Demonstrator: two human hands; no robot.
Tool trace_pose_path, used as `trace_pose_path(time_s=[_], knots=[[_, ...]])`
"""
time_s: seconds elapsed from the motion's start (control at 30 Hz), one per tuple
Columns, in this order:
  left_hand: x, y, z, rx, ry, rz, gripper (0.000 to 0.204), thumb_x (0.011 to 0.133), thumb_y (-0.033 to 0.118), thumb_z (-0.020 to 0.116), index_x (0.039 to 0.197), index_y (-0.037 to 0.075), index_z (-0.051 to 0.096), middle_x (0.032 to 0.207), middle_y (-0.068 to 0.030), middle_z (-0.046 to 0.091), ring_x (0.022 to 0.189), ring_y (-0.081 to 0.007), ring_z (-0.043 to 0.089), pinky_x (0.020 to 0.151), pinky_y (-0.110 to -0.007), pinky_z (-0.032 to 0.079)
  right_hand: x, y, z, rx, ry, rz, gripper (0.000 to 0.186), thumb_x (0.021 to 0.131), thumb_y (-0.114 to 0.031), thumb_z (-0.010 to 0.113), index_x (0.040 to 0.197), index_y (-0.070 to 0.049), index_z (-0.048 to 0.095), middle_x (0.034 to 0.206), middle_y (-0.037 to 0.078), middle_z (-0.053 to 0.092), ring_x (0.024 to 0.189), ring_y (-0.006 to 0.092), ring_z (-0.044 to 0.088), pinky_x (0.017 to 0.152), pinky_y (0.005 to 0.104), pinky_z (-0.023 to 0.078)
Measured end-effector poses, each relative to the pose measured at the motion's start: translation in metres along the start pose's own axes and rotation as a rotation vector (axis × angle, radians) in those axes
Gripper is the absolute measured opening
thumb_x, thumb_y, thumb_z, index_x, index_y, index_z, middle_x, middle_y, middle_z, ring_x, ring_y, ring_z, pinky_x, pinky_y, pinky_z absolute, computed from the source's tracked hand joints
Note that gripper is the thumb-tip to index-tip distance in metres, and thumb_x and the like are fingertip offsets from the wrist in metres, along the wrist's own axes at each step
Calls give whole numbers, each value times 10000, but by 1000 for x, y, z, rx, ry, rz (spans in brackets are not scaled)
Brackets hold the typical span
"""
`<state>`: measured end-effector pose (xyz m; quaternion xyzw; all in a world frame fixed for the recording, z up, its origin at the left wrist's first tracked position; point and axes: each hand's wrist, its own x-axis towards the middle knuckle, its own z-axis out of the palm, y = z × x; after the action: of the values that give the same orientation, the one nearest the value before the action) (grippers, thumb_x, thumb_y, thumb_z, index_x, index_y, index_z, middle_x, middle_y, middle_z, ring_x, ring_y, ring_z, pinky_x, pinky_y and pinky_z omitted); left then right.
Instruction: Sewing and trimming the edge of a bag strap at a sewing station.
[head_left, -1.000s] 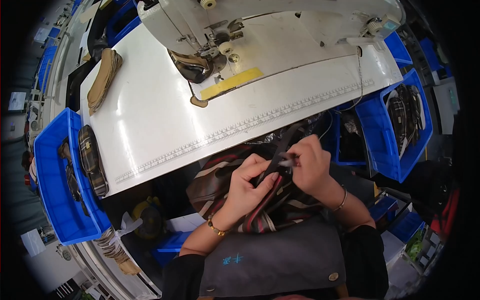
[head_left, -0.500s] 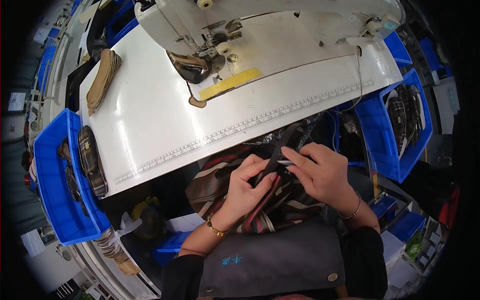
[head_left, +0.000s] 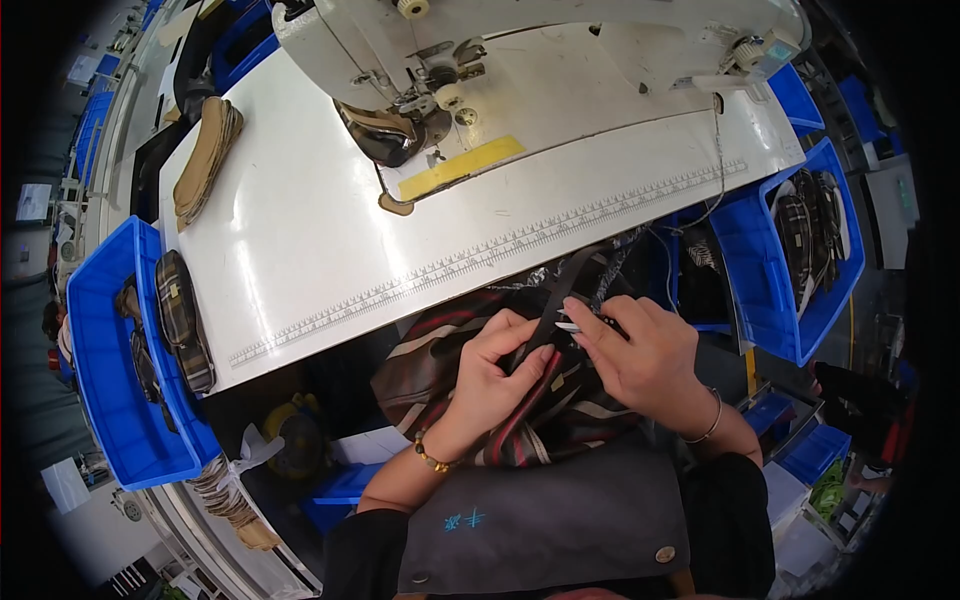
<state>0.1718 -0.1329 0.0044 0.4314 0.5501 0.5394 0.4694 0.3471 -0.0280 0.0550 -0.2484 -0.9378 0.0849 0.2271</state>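
Note:
My left hand [head_left: 492,368] is closed on a black strap [head_left: 562,292], pinching it between thumb and fingers. The strap runs up toward the table edge from striped brown, red and cream fabric [head_left: 425,372] lying in my lap. In my right hand [head_left: 645,352] are small metal snips [head_left: 567,324], their bright blades pointing left at the strap beside my left fingertips. Whether the blades touch the strap I cannot tell. My fingers hide most of the snips' handle.
A white sewing table [head_left: 300,255] with a printed ruler lies ahead, carrying a sewing machine [head_left: 560,75]. Tan pieces [head_left: 207,160] are stacked at its left. Blue bins with plaid pieces flank it, one left [head_left: 90,330] and one right [head_left: 750,270]. A thread hangs near the right bin.
My right hand has shifted slightly and its fingers have curled further, tilting the snips' blades. My left hand stays put on the strap. At the far right, a person in the background has moved.

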Motion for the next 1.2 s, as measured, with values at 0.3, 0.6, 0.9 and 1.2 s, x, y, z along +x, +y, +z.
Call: trace_pose_path(time_s=[0.3, 0.6, 0.9, 1.2], knots=[[0, -2, 0, -98, 7, 23, 311, 859, -40, 679, 1166, 7, 698, 887, -25, 578, 815, -101, 522, 744, -229, 434, -8, 3, 29, 274, 101, 57, 282, 860, -124, 691, 1137, -71, 701, 810, 32, 590, 635, 137, 557, 520, 261, 439], [1, 1, -1, -67, -38, -60, 300, 884, 16, 685, 1184, 0, 695, 898, -4, 568, 843, -79, 508, 793, -214, 415, -2, 9, 15, 625, 136, 362, 171, 937, -102, 639, 1066, 9, 658, 791, 99, 603, 616, 166, 567, 552, 253, 442], [1, 1, 1, -39, -8, -28, 350, 853, -40, 681, 1199, 13, 681, 876, -27, 574, 810, -103, 535, 757, -225, 438, -6, 2, 6, 201, 81, 149, 340, 802, -156, 751, 1135, -102, 717, 772, 12, 571, 604, 162, 563, 498, 277, 434], [0, 0, 3, -33, -7, -24, 352, 859, -42, 684, 1207, 7, 674, 878, -31, 567, 809, -106, 527, 751, -225, 433, -3, 2, -1, 59, 68, 49, 359, 773, -162, 759, 1127, -118, 719, 794, -7, 539, 584, 134, 519, 478, 270, 406]])
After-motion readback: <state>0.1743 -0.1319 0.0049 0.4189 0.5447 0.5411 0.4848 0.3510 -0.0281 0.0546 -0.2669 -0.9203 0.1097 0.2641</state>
